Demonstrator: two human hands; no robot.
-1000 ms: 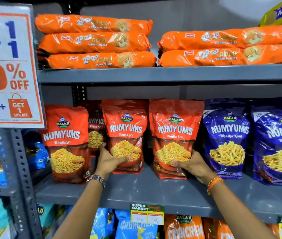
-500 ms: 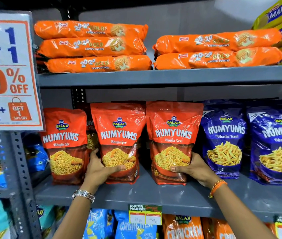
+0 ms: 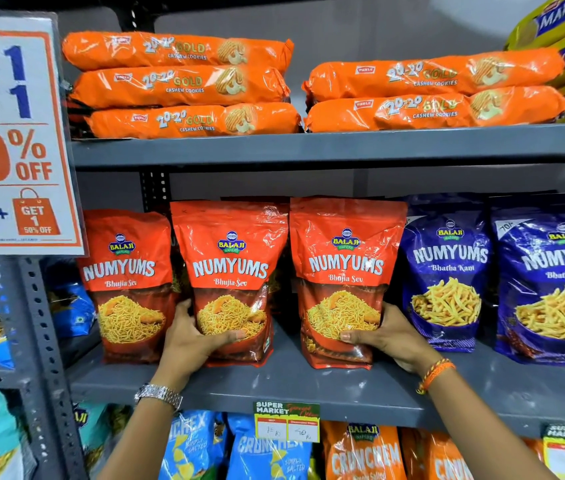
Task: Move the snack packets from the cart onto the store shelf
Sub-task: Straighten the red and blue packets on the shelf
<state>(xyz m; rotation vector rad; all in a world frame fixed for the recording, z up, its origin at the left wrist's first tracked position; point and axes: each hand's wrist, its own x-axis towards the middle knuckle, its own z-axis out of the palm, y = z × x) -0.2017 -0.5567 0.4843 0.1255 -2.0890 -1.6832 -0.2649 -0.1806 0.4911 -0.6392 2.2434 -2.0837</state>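
Grey store shelf, middle tier, three red packets upright in a row. Left hand wraps the lower left edge of the middle red packet, thumb across its front. Right hand clasps the right red packet low at its right side, both standing on the shelf.

The red packets read "BALAJI NUMYUMS Bhujia Sev"; the blue packets "NUMYUMS Bhatha Kani", perhaps. Orange rolls say "20-20 GOLD CASHEW COOKIES". The poster shows "% OFF" and "GET 1". A shelf tag reads "SUPER MARKET". Yellow packs say "MARIE".
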